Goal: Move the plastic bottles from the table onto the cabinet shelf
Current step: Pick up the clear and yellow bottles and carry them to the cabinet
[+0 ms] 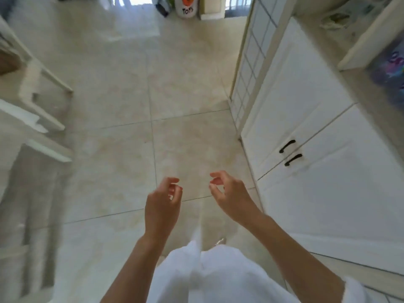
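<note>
Empty-handed between table and cabinet, no bottle in view

White furniture legs [41,88] at the left edge; left hand [162,204] and right hand [229,195] hover over the tiled floor [122,106], fingers loosely curled, holding nothing; cabinet [306,119] right; judged next: fetch a bottle

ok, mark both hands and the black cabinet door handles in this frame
left hand [162,201]: head view, on the back of the hand
right hand [228,193]: head view, on the back of the hand
black cabinet door handles [287,146]: head view, on the upper handle of the pair
</note>
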`<state>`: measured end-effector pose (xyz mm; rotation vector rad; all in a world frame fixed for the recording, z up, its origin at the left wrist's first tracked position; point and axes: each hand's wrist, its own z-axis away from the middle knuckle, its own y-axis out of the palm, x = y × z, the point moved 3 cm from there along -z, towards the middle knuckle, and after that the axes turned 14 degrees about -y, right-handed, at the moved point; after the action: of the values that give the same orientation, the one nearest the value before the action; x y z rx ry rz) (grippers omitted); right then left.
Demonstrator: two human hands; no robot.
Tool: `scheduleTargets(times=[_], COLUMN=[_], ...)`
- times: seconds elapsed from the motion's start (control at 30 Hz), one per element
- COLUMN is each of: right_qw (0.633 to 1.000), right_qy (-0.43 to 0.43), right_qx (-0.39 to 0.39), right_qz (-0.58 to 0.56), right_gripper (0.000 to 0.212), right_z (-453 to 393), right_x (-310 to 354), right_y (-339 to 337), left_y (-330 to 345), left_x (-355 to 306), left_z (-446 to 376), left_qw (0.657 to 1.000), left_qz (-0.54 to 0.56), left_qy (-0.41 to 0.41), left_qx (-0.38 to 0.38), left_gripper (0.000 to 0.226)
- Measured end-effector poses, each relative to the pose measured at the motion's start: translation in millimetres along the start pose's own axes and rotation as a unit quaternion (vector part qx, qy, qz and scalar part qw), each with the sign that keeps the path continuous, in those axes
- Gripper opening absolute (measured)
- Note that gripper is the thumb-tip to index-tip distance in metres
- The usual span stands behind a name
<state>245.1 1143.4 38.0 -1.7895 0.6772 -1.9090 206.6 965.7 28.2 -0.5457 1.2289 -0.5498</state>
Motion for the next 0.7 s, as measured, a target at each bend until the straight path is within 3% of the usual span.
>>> scheduleTargets(times=[0.2,0.37,0.7], right_qw=[0.987,0.969,0.905], right_qy=[-0.081,-0.139,-0.233], right_qx=[0.135,0.204,0.351], right_qz=[0.017,0.032,0.054], right_gripper=[0.031,0.029,0.028], right_z=[-24.1,-29.6,-35.4], right_x=[77.9,145.1,252.6], right_y=[102.5,193.0,349.6], left_y=[-96.4,-181.2,-293.1], left_x=[98.5,185.8,319.4], left_z=[7.0,22.4,48.6], left_qw=[0.994,0.981,0.922], left_qz=[-0.005,-0.005,0.062], left_qy=[-0.083,-0.153,-0.314], left_qx=[-0.067,-0.116,-0.218], left_gripper=[0.01,0.008,0.01])
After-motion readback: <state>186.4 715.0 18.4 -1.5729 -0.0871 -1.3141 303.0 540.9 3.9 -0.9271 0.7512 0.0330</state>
